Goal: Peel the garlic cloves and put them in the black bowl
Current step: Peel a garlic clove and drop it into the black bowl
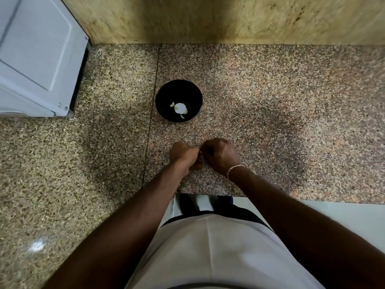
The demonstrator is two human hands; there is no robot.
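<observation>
Both hands — left hand (183,153) and right hand (221,155) — curl together just in front of the black bowl (166,91), pinching a barely visible garlic clove (201,157) between them, likely for peeling — peeled pieces (180,108) lie inside.

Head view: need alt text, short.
Both hands, left hand and right hand, meet over a speckled granite counter, working a small pale piece between the fingertips. Beyond them sits a black bowl holding white garlic pieces.
</observation>
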